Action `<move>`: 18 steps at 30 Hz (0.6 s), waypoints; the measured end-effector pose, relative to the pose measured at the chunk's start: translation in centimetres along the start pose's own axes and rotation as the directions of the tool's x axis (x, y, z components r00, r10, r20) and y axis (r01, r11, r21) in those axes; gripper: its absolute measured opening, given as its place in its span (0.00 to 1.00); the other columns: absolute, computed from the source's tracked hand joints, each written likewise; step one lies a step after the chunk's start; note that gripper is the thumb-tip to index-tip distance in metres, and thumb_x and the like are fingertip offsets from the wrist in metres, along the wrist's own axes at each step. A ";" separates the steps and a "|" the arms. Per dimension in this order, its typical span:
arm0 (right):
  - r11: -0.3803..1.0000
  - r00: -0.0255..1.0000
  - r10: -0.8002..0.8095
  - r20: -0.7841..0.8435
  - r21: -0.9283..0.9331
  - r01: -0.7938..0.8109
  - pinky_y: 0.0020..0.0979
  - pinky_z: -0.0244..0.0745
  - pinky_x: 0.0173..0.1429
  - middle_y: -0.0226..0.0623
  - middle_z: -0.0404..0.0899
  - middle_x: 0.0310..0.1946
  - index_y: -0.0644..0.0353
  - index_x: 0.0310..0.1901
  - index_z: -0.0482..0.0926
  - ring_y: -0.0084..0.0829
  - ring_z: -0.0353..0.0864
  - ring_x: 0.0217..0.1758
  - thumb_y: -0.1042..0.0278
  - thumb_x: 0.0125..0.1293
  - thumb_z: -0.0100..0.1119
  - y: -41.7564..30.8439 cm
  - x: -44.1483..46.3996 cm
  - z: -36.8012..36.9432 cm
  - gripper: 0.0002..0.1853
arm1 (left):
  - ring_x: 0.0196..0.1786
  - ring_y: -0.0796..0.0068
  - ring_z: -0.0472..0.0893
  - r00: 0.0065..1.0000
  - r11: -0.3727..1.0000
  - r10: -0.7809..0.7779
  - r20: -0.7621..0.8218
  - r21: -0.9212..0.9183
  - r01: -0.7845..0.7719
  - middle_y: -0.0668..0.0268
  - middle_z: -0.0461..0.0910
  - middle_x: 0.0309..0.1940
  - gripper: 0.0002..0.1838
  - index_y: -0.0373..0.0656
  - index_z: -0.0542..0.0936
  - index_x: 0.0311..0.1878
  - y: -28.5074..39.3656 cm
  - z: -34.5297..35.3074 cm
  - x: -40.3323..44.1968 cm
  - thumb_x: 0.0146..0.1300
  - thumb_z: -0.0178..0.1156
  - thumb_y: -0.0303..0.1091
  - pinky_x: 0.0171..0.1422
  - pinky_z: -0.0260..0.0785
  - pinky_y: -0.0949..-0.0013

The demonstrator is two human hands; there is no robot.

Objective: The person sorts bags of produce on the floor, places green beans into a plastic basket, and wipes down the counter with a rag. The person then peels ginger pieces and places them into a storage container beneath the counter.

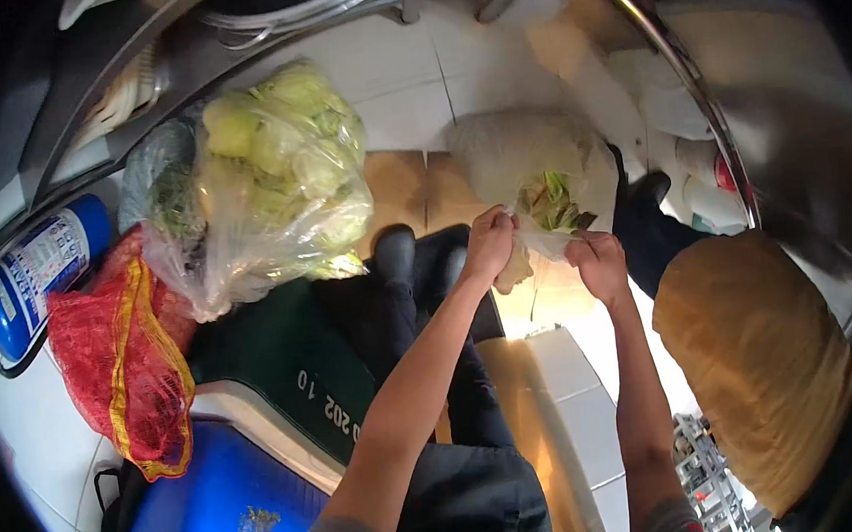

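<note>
My left hand (492, 247) is closed on the gathered edge of a clear plastic bag (497, 147). A little to the right, my right hand (599, 266) pinches another part of the same bag's edge. Leafy greens (552, 198) with some reddish-brown leaves show inside the bag, just beyond my hands. The plastic is stretched between the two hands, low over the floor. A pale, crumpled piece (515, 268) hangs below my left hand; I cannot make out what it is.
To the left lies a large clear bag of pale green vegetables (286, 167). Nearby are a red mesh sack (121, 356), a blue cylinder (41, 263) and a blue cool box (224, 488). A rounded brown cloth form (759, 361) and a curved metal rail (679, 65) stand right.
</note>
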State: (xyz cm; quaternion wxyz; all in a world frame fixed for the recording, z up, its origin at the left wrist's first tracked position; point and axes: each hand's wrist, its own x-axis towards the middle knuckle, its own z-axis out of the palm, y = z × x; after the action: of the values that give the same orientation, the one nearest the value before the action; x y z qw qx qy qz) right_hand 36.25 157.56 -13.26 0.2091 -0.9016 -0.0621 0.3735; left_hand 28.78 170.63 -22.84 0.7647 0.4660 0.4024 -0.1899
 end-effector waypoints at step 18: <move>0.849 0.782 -0.012 0.623 0.420 -0.321 0.25 0.64 0.46 0.36 0.74 0.32 0.66 0.39 0.74 0.25 0.69 0.37 0.55 0.64 0.42 -14.1 8.1 10.7 0.20 | 0.28 0.81 0.69 0.952 0.965 0.212 -0.223 0.200 -0.168 0.68 0.71 0.22 0.11 0.34 0.73 0.37 6.0 -16.8 -7.9 0.60 0.41 0.27 0.33 0.62 0.75</move>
State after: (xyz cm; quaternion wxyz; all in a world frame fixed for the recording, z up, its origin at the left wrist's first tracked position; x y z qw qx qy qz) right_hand 35.20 176.06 -19.32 0.3736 -0.6492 0.0514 0.6605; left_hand 20.59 187.50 -17.28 0.6797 0.5891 0.4271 -0.0921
